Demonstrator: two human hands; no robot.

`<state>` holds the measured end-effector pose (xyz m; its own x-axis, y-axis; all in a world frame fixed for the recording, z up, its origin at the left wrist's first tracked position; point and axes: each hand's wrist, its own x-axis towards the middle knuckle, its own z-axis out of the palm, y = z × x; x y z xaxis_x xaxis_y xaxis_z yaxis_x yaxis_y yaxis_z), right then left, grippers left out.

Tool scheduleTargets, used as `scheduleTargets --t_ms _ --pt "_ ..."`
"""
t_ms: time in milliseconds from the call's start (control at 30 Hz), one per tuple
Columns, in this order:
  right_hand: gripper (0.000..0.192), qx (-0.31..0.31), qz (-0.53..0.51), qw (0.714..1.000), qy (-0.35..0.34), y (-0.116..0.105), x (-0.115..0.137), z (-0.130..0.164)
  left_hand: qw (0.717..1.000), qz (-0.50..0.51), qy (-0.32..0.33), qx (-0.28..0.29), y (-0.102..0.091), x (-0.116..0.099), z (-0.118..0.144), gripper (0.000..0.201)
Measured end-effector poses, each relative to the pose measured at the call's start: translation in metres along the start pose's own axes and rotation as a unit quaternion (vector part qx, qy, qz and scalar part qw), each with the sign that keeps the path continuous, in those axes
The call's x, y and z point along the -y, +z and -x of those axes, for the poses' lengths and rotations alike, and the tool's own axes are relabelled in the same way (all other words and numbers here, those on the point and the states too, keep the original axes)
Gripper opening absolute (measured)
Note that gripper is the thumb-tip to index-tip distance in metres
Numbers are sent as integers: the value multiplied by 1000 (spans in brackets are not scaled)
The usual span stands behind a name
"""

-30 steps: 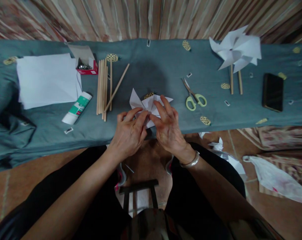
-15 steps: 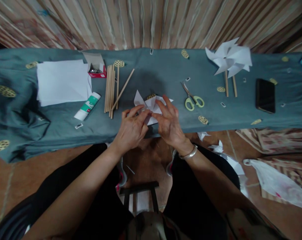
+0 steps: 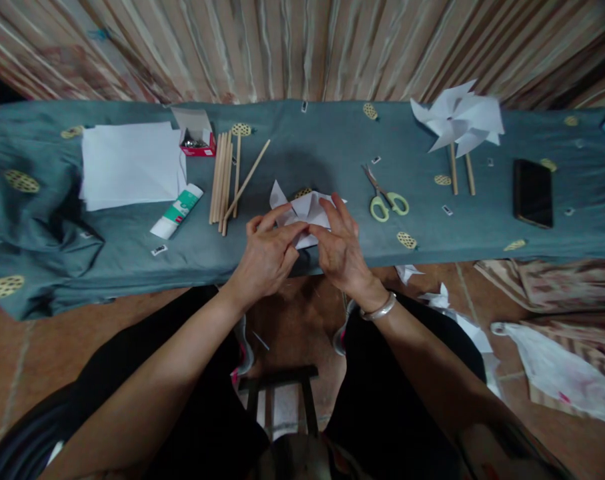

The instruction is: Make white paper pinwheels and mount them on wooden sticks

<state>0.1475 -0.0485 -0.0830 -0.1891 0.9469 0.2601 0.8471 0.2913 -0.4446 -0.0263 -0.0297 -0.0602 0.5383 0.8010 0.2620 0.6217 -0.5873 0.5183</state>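
A white paper pinwheel (image 3: 309,208) with folded blades lies at the table's near edge between my hands. My left hand (image 3: 269,252) grips it from the left, its fingertips pressed at the middle. From the right, my right hand (image 3: 339,250) bears on the same paper; its thumb or index tip meets the left fingertips at the centre while other fingers rest on a blade. Whether a pin sits under the fingertips is hidden. Left of my hands lie several wooden sticks (image 3: 222,177), one slanting. Green-handled scissors (image 3: 385,197) lie open to the right.
Toward the left are a stack of white paper (image 3: 129,167), a red box of small metal pieces (image 3: 198,143) and a green-and-white glue tube (image 3: 177,212). On the right, finished-looking paper pinwheels (image 3: 459,119) on sticks and a black phone (image 3: 532,192). Paper scraps (image 3: 465,327) litter the floor.
Both hands stay on the paper pinwheel, with their fingertips drawn slightly closer together at its centre. The view has shifted a little; nothing else has moved.
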Motion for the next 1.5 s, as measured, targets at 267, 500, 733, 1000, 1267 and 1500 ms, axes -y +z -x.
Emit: scheduleTargets --t_ms 267,500,733,1000,1267,1500 --pt "38 12 -34 999 21 -3 2 -4 1000 -9 -8 -9 1 2 -1 37" --pt "39 19 14 1000 17 -3 2 -6 1000 -20 0 -7 0 0 -2 36" --pt "38 23 12 1000 17 -4 -1 -9 1000 -13 -6 -2 -1 -2 -4 39" --pt "35 14 24 1000 12 -6 2 -12 1000 -11 6 -4 -2 -1 -5 37" --pt "35 28 21 999 24 -4 -1 -13 1000 -10 4 -3 -1 0 -7 35" --pt "32 44 29 998 28 -4 -4 -14 1000 -4 14 1 1 0 -9 36"
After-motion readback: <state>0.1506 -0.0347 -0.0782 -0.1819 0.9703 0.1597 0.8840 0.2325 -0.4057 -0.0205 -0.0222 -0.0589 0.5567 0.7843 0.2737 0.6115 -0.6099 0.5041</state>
